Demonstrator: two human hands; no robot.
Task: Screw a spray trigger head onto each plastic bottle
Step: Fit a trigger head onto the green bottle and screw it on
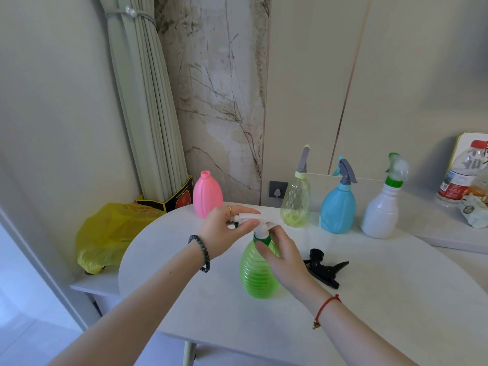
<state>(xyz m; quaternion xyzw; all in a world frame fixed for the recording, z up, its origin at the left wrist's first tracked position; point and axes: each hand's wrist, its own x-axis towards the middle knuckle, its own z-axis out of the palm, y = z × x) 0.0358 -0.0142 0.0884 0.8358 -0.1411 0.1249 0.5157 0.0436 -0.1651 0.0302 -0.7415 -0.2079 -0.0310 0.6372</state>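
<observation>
A ribbed green bottle (257,276) stands upright on the white table (211,299). A white spray trigger head (260,225) with a green collar sits on its neck. My left hand (224,229) grips the trigger head's top from the left. My right hand (282,256) is wrapped around the collar and the bottle's shoulder. A black trigger head (323,268) lies loose on the table to the right. A pink bottle (207,195) with no head stands at the back left. Behind, a yellow-green bottle (295,204), a blue bottle (338,207) and a white bottle (381,211) each carry a trigger head.
A yellow plastic bag (105,233) lies on a low shelf at the left, beside a dark box (174,198) and a bundled curtain (148,101). A water bottle (459,175) and wrapped food (475,210) sit at the far right. A wall socket (277,190) is behind the table.
</observation>
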